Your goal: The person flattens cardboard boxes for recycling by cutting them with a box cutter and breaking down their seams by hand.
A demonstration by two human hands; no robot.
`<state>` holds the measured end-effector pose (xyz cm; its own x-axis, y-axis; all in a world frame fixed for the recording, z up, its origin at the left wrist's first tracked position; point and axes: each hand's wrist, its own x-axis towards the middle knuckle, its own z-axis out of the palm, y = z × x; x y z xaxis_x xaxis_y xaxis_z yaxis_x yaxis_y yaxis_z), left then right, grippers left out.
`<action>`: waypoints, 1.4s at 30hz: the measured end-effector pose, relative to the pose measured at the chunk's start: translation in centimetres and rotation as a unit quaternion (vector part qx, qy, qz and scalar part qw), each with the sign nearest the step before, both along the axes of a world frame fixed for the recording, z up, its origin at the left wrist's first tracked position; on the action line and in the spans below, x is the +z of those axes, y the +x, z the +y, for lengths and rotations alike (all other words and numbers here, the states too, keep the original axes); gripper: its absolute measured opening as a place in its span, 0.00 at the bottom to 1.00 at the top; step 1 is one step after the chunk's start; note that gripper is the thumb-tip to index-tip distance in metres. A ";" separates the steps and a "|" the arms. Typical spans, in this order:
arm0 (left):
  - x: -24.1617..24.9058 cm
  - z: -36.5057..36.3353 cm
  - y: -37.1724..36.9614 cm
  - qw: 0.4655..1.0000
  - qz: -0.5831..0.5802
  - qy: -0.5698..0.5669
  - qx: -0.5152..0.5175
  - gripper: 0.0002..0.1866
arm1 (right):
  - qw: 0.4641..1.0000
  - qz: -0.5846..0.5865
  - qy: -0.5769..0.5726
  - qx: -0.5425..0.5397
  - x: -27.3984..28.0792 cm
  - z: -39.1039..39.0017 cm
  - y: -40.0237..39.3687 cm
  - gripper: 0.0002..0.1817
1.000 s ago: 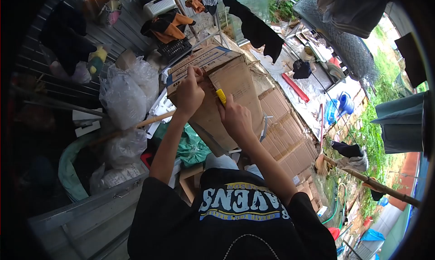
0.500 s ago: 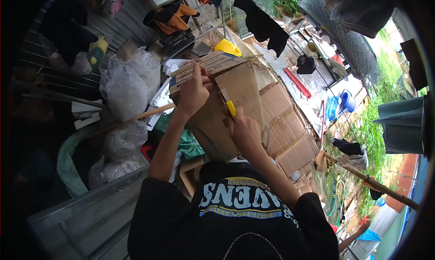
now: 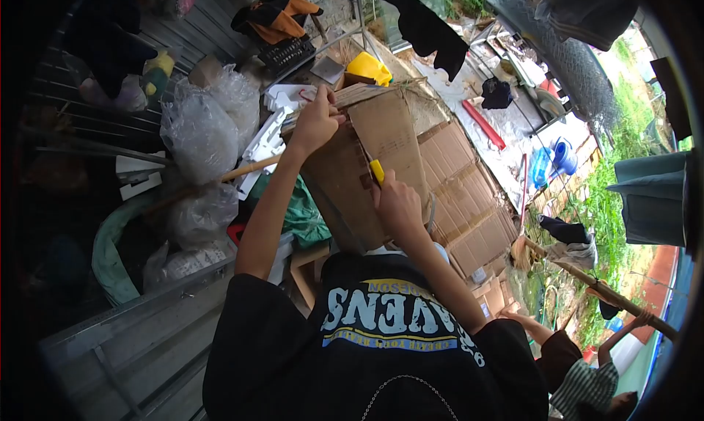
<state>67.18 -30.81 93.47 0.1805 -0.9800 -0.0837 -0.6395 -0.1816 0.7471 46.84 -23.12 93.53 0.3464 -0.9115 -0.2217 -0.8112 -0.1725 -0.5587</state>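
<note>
A brown cardboard box (image 3: 389,127) stands tilted in front of my chest, with a gap running along its upper face. My left hand (image 3: 315,125) is closed at the far left edge of the box, its fingers pinching a flap there. In my right hand (image 3: 398,207) is a box cutter with a yellow handle (image 3: 377,170). It lies over the gap in the cardboard, and its blade cannot be made out. The printed flap (image 3: 358,95) at the far edge shows only as a narrow strip.
Flattened cardboard (image 3: 466,201) lies to the right of the box. Clear plastic bags (image 3: 205,127), white foam pieces (image 3: 268,146) and a wooden pole (image 3: 253,168) are at left. A yellow container (image 3: 370,67) sits beyond. Another person's arm (image 3: 529,326) shows at lower right.
My left hand has moved up and away, and the printed flap has tipped away from view. The cutter has shifted slightly. Another person has come further into view at lower right.
</note>
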 end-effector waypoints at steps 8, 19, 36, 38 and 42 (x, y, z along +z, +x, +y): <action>-2.5 -0.8 1.3 0.996 -0.064 0.047 -0.035 0.20 | 0.999 0.004 -0.002 0.035 -1.6 -2.2 1.0 0.17; -6.7 -2.6 2.8 0.993 -0.065 0.089 -0.043 0.22 | 1.000 0.005 -0.006 0.030 -4.5 1.5 -1.1 0.15; -9.2 -4.2 3.4 0.994 -0.016 0.092 -0.053 0.20 | 0.999 0.039 0.018 0.025 -7.4 6.2 -5.5 0.14; -9.9 -4.0 4.7 0.993 -0.008 0.109 -0.036 0.19 | 0.999 0.040 0.029 0.019 -7.9 7.2 -5.9 0.14; -11.4 -2.7 7.3 0.990 0.107 0.092 0.010 0.16 | 0.997 0.052 0.041 0.034 -8.8 8.9 -7.2 0.14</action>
